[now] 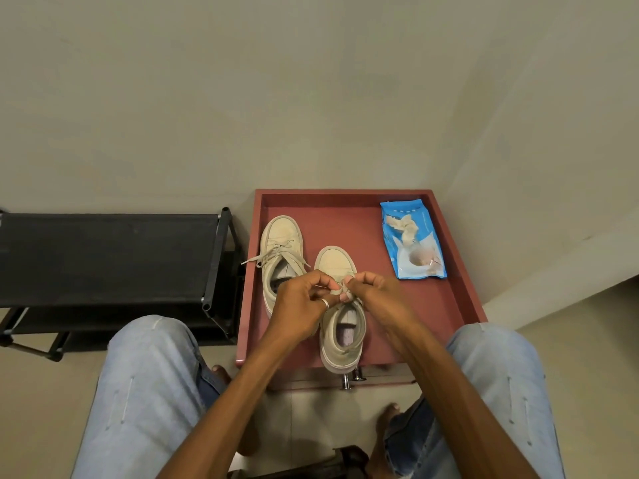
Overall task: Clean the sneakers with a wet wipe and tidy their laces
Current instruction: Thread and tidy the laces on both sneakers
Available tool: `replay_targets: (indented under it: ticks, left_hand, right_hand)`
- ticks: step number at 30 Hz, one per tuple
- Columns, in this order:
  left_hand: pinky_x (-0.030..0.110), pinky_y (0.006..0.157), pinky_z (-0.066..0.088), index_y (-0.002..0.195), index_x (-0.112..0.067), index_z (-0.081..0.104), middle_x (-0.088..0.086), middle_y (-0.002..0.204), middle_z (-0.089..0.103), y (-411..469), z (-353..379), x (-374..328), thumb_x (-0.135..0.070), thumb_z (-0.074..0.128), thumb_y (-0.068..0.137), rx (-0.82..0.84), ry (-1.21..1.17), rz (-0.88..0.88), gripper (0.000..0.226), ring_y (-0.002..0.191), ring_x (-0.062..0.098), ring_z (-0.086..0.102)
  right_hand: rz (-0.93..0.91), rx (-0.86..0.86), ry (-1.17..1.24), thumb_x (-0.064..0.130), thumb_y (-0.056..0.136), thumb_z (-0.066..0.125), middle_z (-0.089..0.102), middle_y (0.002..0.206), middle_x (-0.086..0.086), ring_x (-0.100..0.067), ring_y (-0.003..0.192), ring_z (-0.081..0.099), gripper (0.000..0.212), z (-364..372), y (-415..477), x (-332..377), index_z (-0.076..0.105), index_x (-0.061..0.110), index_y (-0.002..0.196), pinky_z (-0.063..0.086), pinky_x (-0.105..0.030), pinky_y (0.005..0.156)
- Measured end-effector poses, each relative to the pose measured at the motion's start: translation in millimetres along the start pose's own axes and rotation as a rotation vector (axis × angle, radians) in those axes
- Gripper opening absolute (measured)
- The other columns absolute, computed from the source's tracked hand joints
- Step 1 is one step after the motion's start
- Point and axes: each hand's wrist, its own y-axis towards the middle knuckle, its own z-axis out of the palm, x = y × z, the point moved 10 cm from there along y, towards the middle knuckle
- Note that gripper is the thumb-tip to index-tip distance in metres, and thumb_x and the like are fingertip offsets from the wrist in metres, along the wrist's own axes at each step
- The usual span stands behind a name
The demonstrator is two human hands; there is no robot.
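The left hand [304,300] and right hand [371,292] each pinch a lace [337,288] above the near sneaker [342,326], probably to tie it, while the far sneaker [280,252] waits with loose laces.

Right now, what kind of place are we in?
Probably a home entryway or shoe corner: a black shoe rack beside a red tray table against plain walls, holding beige sneakers and a wet wipe pack.
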Motion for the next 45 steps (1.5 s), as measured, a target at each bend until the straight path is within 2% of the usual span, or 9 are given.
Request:
replay_targets:
  ticks: [5, 11, 16, 24, 27, 32, 35, 40, 45]
  left_hand:
    - [0.039, 0.074, 0.061, 0.087, -0.012, 0.074, -0.003, 0.088, 0.073, -2.7, 0.0, -26.4, -0.006, 0.082, 0.082, 0.041, 0.259, 0.338, 0.011, 0.081, 0.013, 0.073]
    - [0.04, 0.067, 0.06, 0.098, -0.014, 0.065, 0.001, 0.11, 0.072, -31.3, 25.2, -58.0, -0.01, 0.061, 0.095, 0.129, 0.708, 0.8, 0.007, 0.089, 0.02, 0.071]
    - [0.036, 0.067, 0.058, 0.099, -0.011, 0.068, 0.004, 0.098, 0.072, -41.5, 38.9, -62.5, -0.015, 0.062, 0.101, 0.141, 0.894, 0.896, 0.008, 0.079, 0.019, 0.068]
    - [0.033, 0.062, 0.05, 0.095, -0.01, 0.064, 0.005, 0.081, 0.066, -38.0, 38.9, -72.2, -0.002, 0.067, 0.086, 0.101, 0.965, 0.869, 0.013, 0.07, 0.02, 0.057]
    - [0.038, 0.064, 0.046, 0.091, -0.013, 0.059, 0.004, 0.079, 0.063, -26.3, 35.5, -68.0, -0.008, 0.068, 0.083, 0.09, 0.966, 0.737, 0.014, 0.072, 0.021, 0.051]
    - [0.033, 0.055, 0.036, 0.087, -0.021, 0.052, -0.011, 0.063, 0.052, 1.4, 13.8, -33.0, -0.02, 0.067, 0.09, 0.17, 0.526, 0.201, 0.015, 0.055, 0.005, 0.044]
    - [0.037, 0.057, 0.043, 0.085, -0.021, 0.054, -0.007, 0.065, 0.058, 4.9, 10.9, -24.0, -0.014, 0.067, 0.089, 0.185, 0.403, 0.092, 0.015, 0.055, 0.008, 0.049]
    - [0.036, 0.063, 0.047, 0.084, -0.018, 0.057, 0.016, 0.079, 0.069, 11.0, 5.7, 1.4, -0.012, 0.069, 0.091, 0.121, 0.151, -0.106, 0.015, 0.064, 0.016, 0.057]
    - [0.024, 0.052, 0.034, 0.087, -0.014, 0.056, 0.004, 0.068, 0.056, 10.7, 7.6, 12.7, -0.005, 0.066, 0.092, 0.119, -0.024, -0.257, 0.014, 0.05, 0.008, 0.042]
  right_hand:
    - [0.025, 0.002, 0.022, 0.012, 0.089, 0.064, 0.072, 0.076, -0.011, -0.015, 0.067, 0.064, 0.011, 1.0, 6.2, -5.0, 0.071, 0.004, 0.089, 0.052, -0.026, 0.066]
    - [0.051, -0.052, 0.014, 0.013, 0.087, 0.065, 0.071, 0.083, -0.02, -0.019, 0.07, 0.063, 0.013, -5.6, 9.0, -8.9, 0.072, 0.001, 0.09, 0.056, -0.032, 0.069]
    - [0.046, -0.074, -0.02, 0.011, 0.088, 0.064, 0.07, 0.077, -0.014, -0.017, 0.07, 0.062, 0.013, -8.2, 12.2, -7.4, 0.072, 0.002, 0.087, 0.057, -0.03, 0.07]
    - [-0.013, -0.08, -0.188, 0.019, 0.085, 0.059, 0.075, 0.082, -0.004, -0.025, 0.089, 0.071, 0.014, -9.3, 12.2, -0.3, 0.073, 0.015, 0.086, 0.059, -0.042, 0.084]
    - [-0.038, -0.038, -0.222, 0.019, 0.083, 0.058, 0.075, 0.079, -0.006, -0.02, 0.079, 0.071, 0.014, -5.6, 9.5, 6.6, 0.071, 0.015, 0.087, 0.058, -0.043, 0.082]
    - [-0.053, 0.008, -0.206, 0.013, 0.088, 0.062, 0.073, 0.075, -0.008, -0.015, 0.07, 0.067, 0.01, -2.5, 9.5, 10.9, 0.065, 0.01, 0.098, 0.056, -0.043, 0.083]
    - [-0.131, -0.015, -0.355, 0.025, 0.089, 0.065, 0.073, 0.071, -0.003, -0.019, 0.07, 0.068, 0.012, -1.3, 12.7, 15.0, 0.06, 0.02, 0.098, 0.055, -0.042, 0.076]
    - [-0.282, -0.125, -0.547, 0.03, 0.09, 0.066, 0.069, 0.074, 0.0, -0.012, 0.069, 0.064, 0.016, -4.3, 7.9, 31.3, 0.056, 0.021, 0.099, 0.044, -0.02, 0.062]
    - [-0.345, -0.154, -0.581, 0.028, 0.091, 0.065, 0.063, 0.083, 0.005, -0.008, 0.075, 0.058, 0.011, -9.0, 2.5, 41.7, 0.058, 0.02, 0.095, 0.045, -0.016, 0.064]
